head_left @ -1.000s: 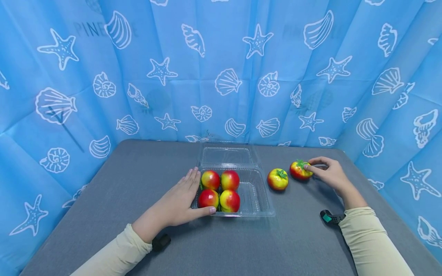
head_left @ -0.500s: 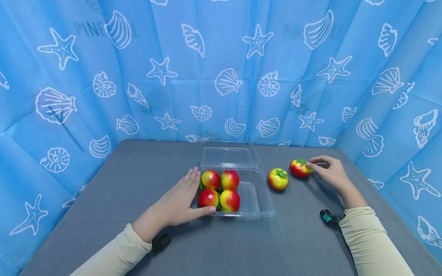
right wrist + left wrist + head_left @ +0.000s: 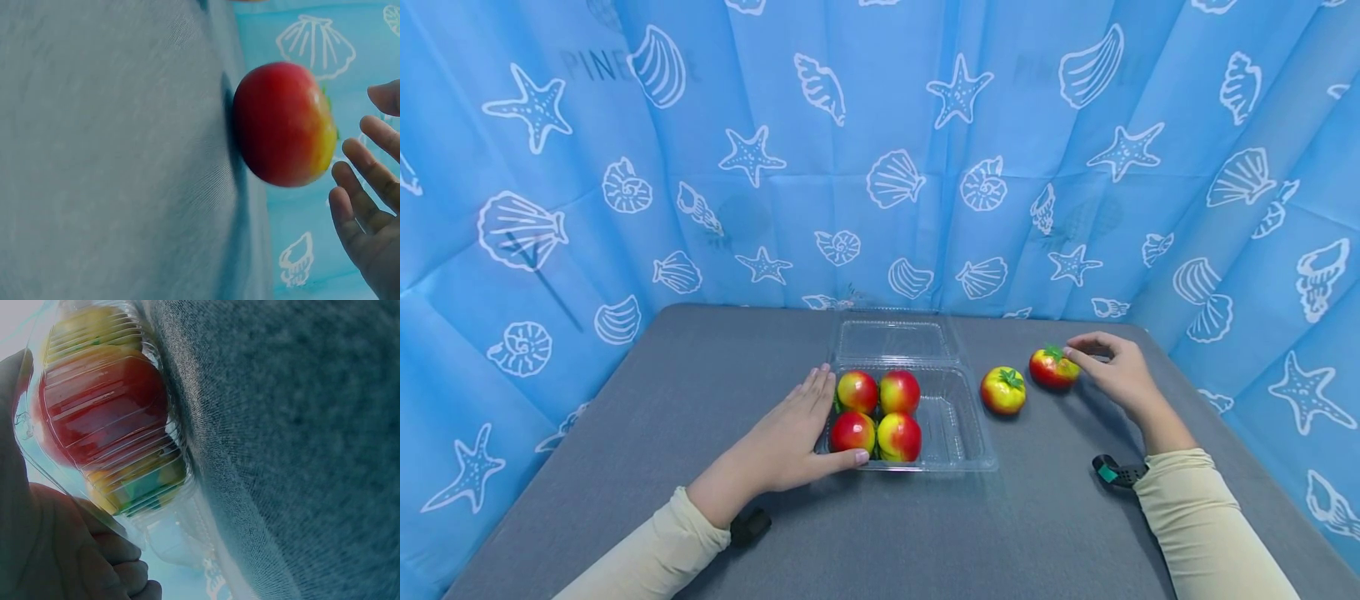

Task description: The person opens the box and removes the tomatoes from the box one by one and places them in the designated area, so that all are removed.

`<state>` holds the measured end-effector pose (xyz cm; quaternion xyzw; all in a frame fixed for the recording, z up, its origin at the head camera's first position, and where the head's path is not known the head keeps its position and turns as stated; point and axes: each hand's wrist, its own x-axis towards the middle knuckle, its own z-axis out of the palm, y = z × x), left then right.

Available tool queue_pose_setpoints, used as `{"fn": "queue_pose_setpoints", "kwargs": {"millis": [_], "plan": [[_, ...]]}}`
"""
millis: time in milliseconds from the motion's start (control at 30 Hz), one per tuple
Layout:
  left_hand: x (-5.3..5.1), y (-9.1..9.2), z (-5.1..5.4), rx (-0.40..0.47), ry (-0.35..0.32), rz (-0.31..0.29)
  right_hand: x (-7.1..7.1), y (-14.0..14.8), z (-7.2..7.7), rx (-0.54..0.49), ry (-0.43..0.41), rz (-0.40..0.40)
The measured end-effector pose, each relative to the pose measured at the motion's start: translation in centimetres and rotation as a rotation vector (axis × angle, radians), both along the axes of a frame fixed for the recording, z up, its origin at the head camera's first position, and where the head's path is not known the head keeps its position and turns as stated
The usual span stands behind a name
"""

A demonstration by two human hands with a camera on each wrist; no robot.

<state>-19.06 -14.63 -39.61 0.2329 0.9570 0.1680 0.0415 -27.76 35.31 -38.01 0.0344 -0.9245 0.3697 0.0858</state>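
The table (image 3: 715, 367) and the box (image 3: 946, 417), its lid (image 3: 893, 339) laid open behind, stand as they did 1 second ago. The left hand (image 3: 788, 442) is unmoved too, fingers straight along the box's left side, thumb at the front rim. The change is in the right hand (image 3: 1114, 373): its fingertips lay over the outer fruit (image 3: 1051, 372) and have drawn back to its right edge, baring more leaf (image 3: 1054, 352). I judge that fruit ungripped; it rests on the table, right of the inner fruit (image 3: 1003, 392), so 2 fruits are outside the box, while 4 fruits (image 3: 899, 392) sit in its left part, 2 by 2.

Only the head view shows all 6 together, and the 2 hands well apart. The left wrist view adds the box's ribbed wall close up, with green on a fruit behind it. The right wrist view settles the smallest point: from the head, fingertips and outer fruit seem to meet; here a gap parts them, the fingers loosely spread, clamped on nothing.
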Motion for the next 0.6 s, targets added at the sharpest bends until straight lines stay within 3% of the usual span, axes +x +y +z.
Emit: {"fn": "queue_pose_setpoints", "kwargs": {"millis": [233, 600], "plan": [[0.0, 0.0, -0.1, -0.001, 0.006, 0.002, 0.2, -1.1, 0.9, -0.003, 0.064, 0.026], [-0.1, 0.0, -0.2, -0.002, 0.011, 0.001, 1.0, -4.2, 2.4, -0.023, 0.143, 0.136]]}}
